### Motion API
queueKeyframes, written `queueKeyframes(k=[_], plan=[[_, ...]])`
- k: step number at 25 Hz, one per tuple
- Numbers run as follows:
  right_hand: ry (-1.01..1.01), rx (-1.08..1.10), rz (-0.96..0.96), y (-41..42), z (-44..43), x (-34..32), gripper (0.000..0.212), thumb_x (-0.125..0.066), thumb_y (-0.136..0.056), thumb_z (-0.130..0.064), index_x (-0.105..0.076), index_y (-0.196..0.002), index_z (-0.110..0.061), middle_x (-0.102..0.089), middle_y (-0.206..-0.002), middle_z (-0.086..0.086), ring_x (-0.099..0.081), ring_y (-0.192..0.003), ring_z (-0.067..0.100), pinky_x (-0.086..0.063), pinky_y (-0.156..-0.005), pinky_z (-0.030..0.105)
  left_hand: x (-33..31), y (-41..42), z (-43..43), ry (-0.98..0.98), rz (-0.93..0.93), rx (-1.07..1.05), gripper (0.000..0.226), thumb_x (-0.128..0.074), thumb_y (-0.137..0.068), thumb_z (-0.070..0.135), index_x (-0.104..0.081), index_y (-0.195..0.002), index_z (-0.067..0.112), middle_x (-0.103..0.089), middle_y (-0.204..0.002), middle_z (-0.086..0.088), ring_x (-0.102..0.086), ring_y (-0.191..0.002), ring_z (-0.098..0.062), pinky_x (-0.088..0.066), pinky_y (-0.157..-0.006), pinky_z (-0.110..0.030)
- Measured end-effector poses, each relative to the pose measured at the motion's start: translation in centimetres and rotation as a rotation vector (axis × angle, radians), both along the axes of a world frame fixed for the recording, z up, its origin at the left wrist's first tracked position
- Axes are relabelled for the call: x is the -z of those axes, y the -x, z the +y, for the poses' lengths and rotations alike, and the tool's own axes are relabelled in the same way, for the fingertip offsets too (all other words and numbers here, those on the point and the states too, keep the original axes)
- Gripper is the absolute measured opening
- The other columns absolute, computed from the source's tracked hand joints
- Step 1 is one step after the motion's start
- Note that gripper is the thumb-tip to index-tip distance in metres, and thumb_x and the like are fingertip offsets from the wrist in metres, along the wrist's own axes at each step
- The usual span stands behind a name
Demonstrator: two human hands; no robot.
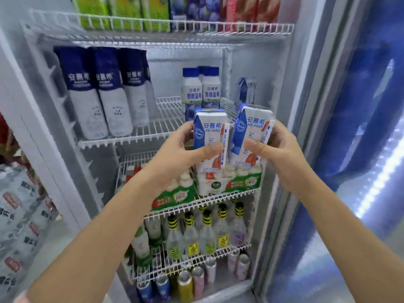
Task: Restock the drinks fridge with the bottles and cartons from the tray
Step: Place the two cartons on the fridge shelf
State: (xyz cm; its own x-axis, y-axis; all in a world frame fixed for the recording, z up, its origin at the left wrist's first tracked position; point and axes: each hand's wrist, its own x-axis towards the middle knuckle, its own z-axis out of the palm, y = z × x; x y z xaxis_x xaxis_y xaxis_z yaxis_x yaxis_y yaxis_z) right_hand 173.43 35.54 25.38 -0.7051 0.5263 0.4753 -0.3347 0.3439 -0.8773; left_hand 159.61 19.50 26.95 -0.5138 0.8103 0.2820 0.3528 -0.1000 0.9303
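My left hand [181, 149] grips a blue-and-white carton [211, 127] upright, and my right hand [277, 149] grips a second matching carton [251, 127] beside it. Both cartons are held in front of the open fridge, level with the front right end of the middle wire shelf [131, 138]. On that shelf, tall blue-and-white bottles [98, 92] stand at the left, blueberry bottles [202, 88] at the back right and another carton [246, 90] behind them. The tray is out of view.
The glass fridge door [360, 127] stands open at the right. Juice cartons [153, 12] fill the top shelf. Below are yoghurt multipacks [229, 182], clear bottles with striped caps [207, 232] and cans [185, 285]. Packaged goods [17, 215] lie at the left.
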Motion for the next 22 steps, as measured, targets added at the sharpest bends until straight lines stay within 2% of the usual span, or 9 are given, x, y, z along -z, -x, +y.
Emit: queueKeyframes(k=[2, 4, 9, 11, 14, 17, 20, 22], plan=[[-0.014, 0.001, 0.014, 0.9, 2.8, -1.9, 0.065, -0.075, -0.074, -0.018, -0.044, -0.13, -0.014, -0.07, -0.109, 0.002, -0.068, -0.097, 0.017, -0.057, -0.078, 0.03, -2.1, 0.1, 3.2, -0.034, 0.056, -0.042, 0.056, -0.075, -0.069, 0.038, -0.055, -0.12, 0.027, -0.068, -0.111, 0.012, -0.067, -0.088, 0.004, -0.052, -0.068, -0.011], [-0.002, 0.043, 0.016, 2.1, 5.8, -3.5, 0.065, -0.069, -0.078, -0.019, -0.036, -0.134, -0.015, -0.068, -0.115, 0.005, -0.068, -0.1, 0.016, -0.058, -0.08, 0.03, -4.0, 0.2, 6.8, -0.06, 0.117, -0.108, 0.051, -0.074, -0.073, 0.036, -0.056, -0.119, 0.025, -0.068, -0.108, 0.013, -0.066, -0.081, 0.007, -0.049, -0.058, -0.005], [0.041, 0.128, -0.015, 5.5, 11.6, -4.5, 0.051, -0.061, -0.088, -0.008, -0.036, -0.132, -0.015, -0.065, -0.104, -0.002, -0.065, -0.085, 0.004, -0.055, -0.062, 0.018, -5.1, 1.7, 15.2, -0.046, 0.261, -0.335, 0.045, -0.076, -0.073, 0.037, -0.06, -0.111, 0.019, -0.07, -0.106, 0.005, -0.066, -0.093, -0.011, -0.055, -0.084, -0.035], [0.034, 0.161, -0.052, 6.7, 12.9, -3.9, 0.05, -0.06, -0.089, -0.009, -0.037, -0.133, -0.018, -0.064, -0.108, -0.001, -0.063, -0.09, 0.005, -0.057, -0.069, 0.024, -4.6, 2.7, 17.2, -0.006, 0.311, -0.434, 0.047, -0.076, -0.071, 0.041, -0.06, -0.109, 0.018, -0.07, -0.105, 0.003, -0.066, -0.094, -0.015, -0.054, -0.086, -0.041], [0.05, 0.179, -0.044, 8.3, 14.2, -3.4, 0.052, -0.059, -0.09, -0.01, -0.035, -0.135, -0.018, -0.062, -0.115, 0.001, -0.063, -0.098, 0.01, -0.056, -0.075, 0.027, -3.6, 3.7, 18.7, 0.028, 0.32, -0.481, 0.05, -0.076, -0.073, 0.036, -0.057, -0.112, 0.013, -0.07, -0.108, 0.0, -0.065, -0.095, -0.016, -0.053, -0.086, -0.036], [0.085, 0.172, -0.101, 9.4, 15.1, -3.3, 0.044, -0.058, -0.09, -0.007, -0.04, -0.13, -0.015, -0.063, -0.118, 0.005, -0.063, -0.105, 0.02, -0.056, -0.082, 0.037, -2.7, 4.0, 19.5, 0.081, 0.314, -0.503, 0.048, -0.075, -0.076, 0.03, -0.053, -0.113, 0.01, -0.065, -0.107, 0.001, -0.061, -0.096, -0.015, -0.049, -0.086, -0.032], [0.015, 0.185, -0.219, 9.3, 15.5, -3.8, 0.037, -0.057, -0.091, -0.009, -0.044, -0.125, -0.014, -0.064, -0.116, 0.002, -0.064, -0.104, 0.019, -0.053, -0.069, 0.024, -2.3, 4.4, 20.0, 0.141, 0.339, -0.525, 0.049, -0.073, -0.077, 0.034, -0.055, -0.115, 0.011, -0.067, -0.115, -0.006, -0.062, -0.104, -0.022, -0.05, -0.089, -0.035], [-0.124, 0.251, -0.303, 8.9, 15.6, -4.2, 0.036, -0.06, -0.09, -0.013, -0.045, -0.123, -0.015, -0.064, -0.115, 0.0, -0.062, -0.099, 0.016, -0.052, -0.071, 0.024, -2.3, 4.6, 19.7, 0.237, 0.451, -0.531, 0.053, -0.071, -0.077, 0.04, -0.053, -0.117, 0.012, -0.066, -0.115, -0.007, -0.062, -0.104, -0.023, -0.05, -0.085, -0.034]])
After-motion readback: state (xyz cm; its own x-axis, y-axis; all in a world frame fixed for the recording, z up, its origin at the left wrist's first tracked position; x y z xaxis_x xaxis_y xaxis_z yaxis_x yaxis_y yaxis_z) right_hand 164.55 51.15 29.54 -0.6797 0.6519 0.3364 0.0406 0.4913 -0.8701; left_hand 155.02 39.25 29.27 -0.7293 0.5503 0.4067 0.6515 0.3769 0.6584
